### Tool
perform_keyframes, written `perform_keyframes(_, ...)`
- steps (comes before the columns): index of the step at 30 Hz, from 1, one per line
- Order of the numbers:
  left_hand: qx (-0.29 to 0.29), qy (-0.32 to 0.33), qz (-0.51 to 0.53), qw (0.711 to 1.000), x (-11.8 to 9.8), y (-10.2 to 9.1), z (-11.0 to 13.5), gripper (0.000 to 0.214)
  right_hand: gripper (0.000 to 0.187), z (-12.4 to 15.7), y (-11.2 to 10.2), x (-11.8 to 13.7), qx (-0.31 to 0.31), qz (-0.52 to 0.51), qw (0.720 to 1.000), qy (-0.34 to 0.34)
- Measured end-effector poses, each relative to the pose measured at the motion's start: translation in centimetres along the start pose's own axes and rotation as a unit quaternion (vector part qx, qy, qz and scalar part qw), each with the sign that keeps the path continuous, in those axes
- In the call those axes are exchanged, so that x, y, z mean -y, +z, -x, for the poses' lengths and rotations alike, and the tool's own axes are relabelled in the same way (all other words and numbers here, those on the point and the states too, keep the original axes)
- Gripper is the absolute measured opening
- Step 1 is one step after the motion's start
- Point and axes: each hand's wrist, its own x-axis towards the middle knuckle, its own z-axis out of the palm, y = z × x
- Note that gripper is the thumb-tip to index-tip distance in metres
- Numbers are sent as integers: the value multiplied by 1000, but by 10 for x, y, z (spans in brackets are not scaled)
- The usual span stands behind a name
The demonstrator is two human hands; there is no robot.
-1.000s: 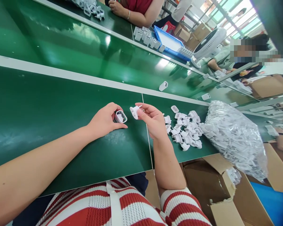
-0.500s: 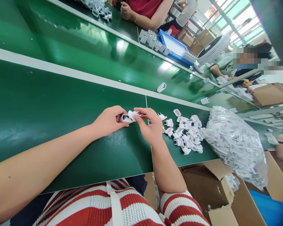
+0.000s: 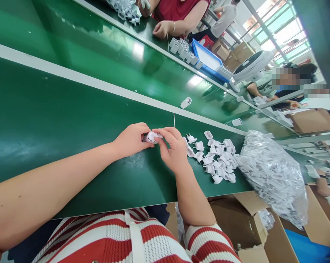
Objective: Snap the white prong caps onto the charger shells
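Over the green table, my left hand (image 3: 133, 139) is closed around a white charger housing (image 3: 146, 138), much of it hidden by the fingers. My right hand (image 3: 172, 146) pinches a white plug cover (image 3: 154, 136) and holds it against the housing's open end. The two parts touch; whether the cover is fully seated I cannot tell. To the right of my right hand lies a loose pile of white plug covers (image 3: 219, 157), several with pins showing.
A clear plastic bag (image 3: 271, 179) full of white parts sits at the table's right end, above open cardboard boxes (image 3: 236, 219). Single white housings (image 3: 186, 103) lie on the green belt (image 3: 110, 62). Across it are a co-worker's hands, a blue tray (image 3: 208, 60) and a fan (image 3: 251, 65).
My right hand has brought the plug cover from beside the housing onto its open end, hiding the opening. Across the belt, the co-worker's hands have moved. The view has shifted slightly.
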Motion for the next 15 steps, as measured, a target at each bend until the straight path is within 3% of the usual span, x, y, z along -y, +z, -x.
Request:
perform_keyframes(9, 10, -1, -8, 1000, 2, 1, 0, 22, 26, -2, -1, 8, 6, 86, 995, -41)
perform_keyframes(15, 8, 2, -5, 1000, 2, 1, 0, 23, 26, -7, -1, 12, 13, 97, 995, -7)
